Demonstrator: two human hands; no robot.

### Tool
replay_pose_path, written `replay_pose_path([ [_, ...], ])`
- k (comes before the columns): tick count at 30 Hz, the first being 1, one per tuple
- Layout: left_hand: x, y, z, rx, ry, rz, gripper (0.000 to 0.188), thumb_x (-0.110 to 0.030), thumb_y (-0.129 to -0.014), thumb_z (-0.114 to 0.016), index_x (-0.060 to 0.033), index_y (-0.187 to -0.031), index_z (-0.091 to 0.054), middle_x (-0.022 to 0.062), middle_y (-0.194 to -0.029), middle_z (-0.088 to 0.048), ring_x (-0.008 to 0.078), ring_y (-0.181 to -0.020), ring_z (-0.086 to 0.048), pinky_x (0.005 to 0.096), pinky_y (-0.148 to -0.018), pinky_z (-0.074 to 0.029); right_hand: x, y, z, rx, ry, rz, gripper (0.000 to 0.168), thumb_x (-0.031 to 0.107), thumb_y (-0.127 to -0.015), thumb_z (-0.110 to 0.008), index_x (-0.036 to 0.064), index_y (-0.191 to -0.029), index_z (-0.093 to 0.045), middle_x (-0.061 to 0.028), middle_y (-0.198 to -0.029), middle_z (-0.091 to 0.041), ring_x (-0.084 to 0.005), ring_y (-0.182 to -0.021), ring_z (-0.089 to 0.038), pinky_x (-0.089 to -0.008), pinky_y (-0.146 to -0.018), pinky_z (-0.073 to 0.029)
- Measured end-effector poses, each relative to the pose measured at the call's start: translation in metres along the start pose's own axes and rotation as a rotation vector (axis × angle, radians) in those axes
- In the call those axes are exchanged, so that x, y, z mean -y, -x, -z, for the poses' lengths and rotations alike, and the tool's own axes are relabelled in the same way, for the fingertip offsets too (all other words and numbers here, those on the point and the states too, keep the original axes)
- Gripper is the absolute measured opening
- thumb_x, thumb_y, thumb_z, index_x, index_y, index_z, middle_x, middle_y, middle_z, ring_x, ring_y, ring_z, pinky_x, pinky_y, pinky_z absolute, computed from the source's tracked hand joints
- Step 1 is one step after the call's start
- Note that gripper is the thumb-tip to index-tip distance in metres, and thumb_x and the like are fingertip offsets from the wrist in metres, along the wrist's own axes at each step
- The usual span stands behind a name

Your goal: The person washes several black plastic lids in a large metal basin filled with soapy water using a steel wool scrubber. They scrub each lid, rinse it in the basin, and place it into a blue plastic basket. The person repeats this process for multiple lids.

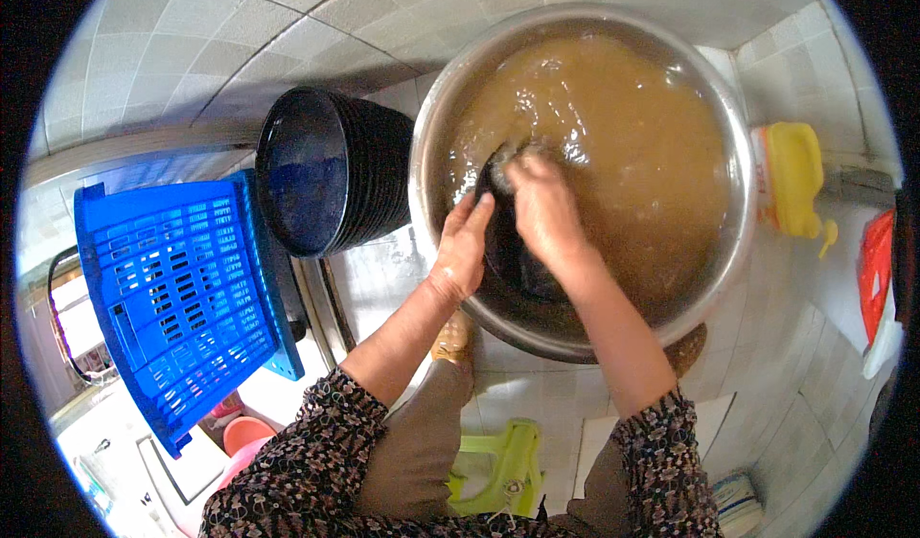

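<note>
A wide stainless steel basin (586, 12) stands before me, holding cloudy brown water (647, 135). Tilted at its near left side is a dark round pan or dish (505, 243), partly in the water. My left hand (462, 245) grips the pan's left edge, thumb along the rim. In my right hand (545, 211), blurred, a greyish scrubber (503, 171), apparently steel wool, rests against the pan's upper part. My right fingers hide some of the scrubber, and the water hides the pan's lower side.
Left of the basin is a stack of round black pans (302, 175). A blue slatted plastic crate (180, 301) stands nearer on the left. Right of the basin is a yellow plastic jug (793, 179). Below me is a green plastic stool (514, 459); tiled walls (445, 13) rise behind.
</note>
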State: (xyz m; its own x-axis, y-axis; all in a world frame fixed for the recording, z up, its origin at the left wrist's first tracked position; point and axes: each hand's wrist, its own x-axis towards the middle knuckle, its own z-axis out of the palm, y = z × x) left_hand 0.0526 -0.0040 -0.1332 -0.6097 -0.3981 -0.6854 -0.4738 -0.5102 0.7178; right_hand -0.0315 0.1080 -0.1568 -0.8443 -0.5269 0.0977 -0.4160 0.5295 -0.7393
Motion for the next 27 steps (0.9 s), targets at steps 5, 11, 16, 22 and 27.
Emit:
replay_pose_path([
  [5,-0.008,-0.004,-0.01,-0.224,-0.055,0.03,0.054,-0.033,-0.097,-0.061,0.0048,-0.135,-0.05,0.0149,-0.124,-0.062,0.0236,-0.111,-0.058,0.0352,-0.097,-0.045,0.026,0.068,0.015,0.133,-0.135,0.13,0.029,0.004,-0.087,-0.051,-0.002,-0.113,-0.061,-0.0212,-0.122,-0.057,-0.0415,-0.111,-0.054,-0.0465,-0.099,-0.045],
  [11,-0.003,-0.001,-0.016,-0.249,-0.307,-0.156,0.038,-0.022,-0.099,-0.055,0.0103,-0.118,-0.059,0.0199,-0.113,-0.067,0.026,-0.101,-0.061,0.0357,-0.091,-0.046,0.024,0.087,0.018,0.131,-0.092,0.121,0.035,0.008,-0.091,-0.054,-0.004,-0.124,-0.057,-0.0233,-0.129,-0.056,-0.0422,-0.12,-0.054,-0.0468,-0.101,-0.047],
  [16,0.015,0.015,-0.02,-0.201,-0.542,-0.312,0.031,-0.02,-0.099,-0.054,0.0089,-0.103,-0.065,0.0234,-0.091,-0.07,0.0267,-0.084,-0.065,0.0374,-0.081,-0.049,-0.027,0.02,0.011,0.026,0.19,0.09,0.035,0.017,-0.1,-0.047,-0.001,-0.129,-0.052,-0.0251,-0.13,-0.055,-0.0408,-0.117,-0.055,-0.0442,-0.1,-0.047],
  [22,0.026,0.008,-0.02,-0.263,-0.372,-0.375,0.026,-0.016,-0.098,-0.056,0.0081,-0.095,-0.066,0.0168,-0.082,-0.07,0.0223,-0.074,-0.063,0.036,-0.074,-0.049,-0.076,0.025,0.001,0.242,-0.036,-0.472,0.053,0.04,-0.103,-0.034,0.002,-0.137,-0.046,-0.0238,-0.141,-0.05,-0.0442,-0.128,-0.047,-0.051,-0.112,-0.034],
  [27,0.02,0.012,-0.022,-0.255,-0.16,-0.285,0.022,-0.014,-0.098,-0.056,0.0056,-0.098,-0.066,0.0061,-0.09,-0.07,0.0151,-0.078,-0.059,0.0311,-0.077,-0.048,-0.078,0.055,0.03,0.678,0.339,-0.376,0.027,0.018,-0.093,-0.051,0.002,-0.109,-0.067,-0.0293,-0.128,-0.057,-0.0447,-0.104,-0.064,-0.052,-0.09,-0.053],
])
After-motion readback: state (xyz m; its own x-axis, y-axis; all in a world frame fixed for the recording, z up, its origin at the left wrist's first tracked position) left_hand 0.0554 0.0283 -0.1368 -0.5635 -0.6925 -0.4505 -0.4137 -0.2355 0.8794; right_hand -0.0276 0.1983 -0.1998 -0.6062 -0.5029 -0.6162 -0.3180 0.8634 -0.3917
